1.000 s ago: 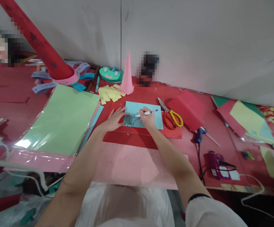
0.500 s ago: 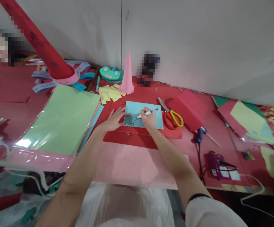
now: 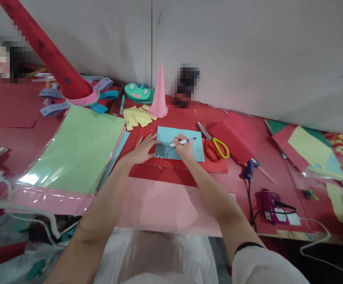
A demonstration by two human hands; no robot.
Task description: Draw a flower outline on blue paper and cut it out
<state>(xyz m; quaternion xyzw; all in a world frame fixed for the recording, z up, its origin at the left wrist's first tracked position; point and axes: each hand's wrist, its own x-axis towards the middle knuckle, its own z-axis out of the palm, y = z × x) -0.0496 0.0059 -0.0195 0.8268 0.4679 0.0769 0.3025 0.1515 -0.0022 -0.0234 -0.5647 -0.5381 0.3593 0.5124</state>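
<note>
Head view, looking down at a bench [image 3: 295, 197] w/ craft bits; wall [image 3: 263, 59] on far side. Blue card [image 3: 196, 152] lies approx. mid-bench, btwn the 2 hands, on top of red sheets [image 3: 165, 173]. R hand [image 3: 183, 148] grips a white pen [image 3: 187, 141], fingers closed round it near the tip; pen slants, dark end up to the right, tip at the card. Curved dark lines [image 3: 162, 150] show on the card's left half. L hand [image 3: 143, 150] is spread, palm down, grasping nothing; fingertips rest at the card's left edge.

Just right of the card: scissors [image 3: 209, 137], 1 yellow handle, 1 red, blades pointing far left. Beyond them, red paper [image 3: 235, 136]; near its lower corner, a blue glue gun [image 3: 250, 169], & nearer, a purple box [image 3: 269, 201]. Far right: pile of coloured paper [image 3: 304, 146].

Far side, beyond the card: pink cone [image 3: 159, 96], upright. Beside it, left, yellow strips [image 3: 137, 117]; green frog faces [image 3: 138, 94] behind those. Left: lg. green sheet [image 3: 79, 154] under shiny clear plastic. Far left: tilted red tube [image 3: 50, 55], lower end in a pink band [image 3: 85, 100]. Near side: pink sheet [image 3: 162, 205].
</note>
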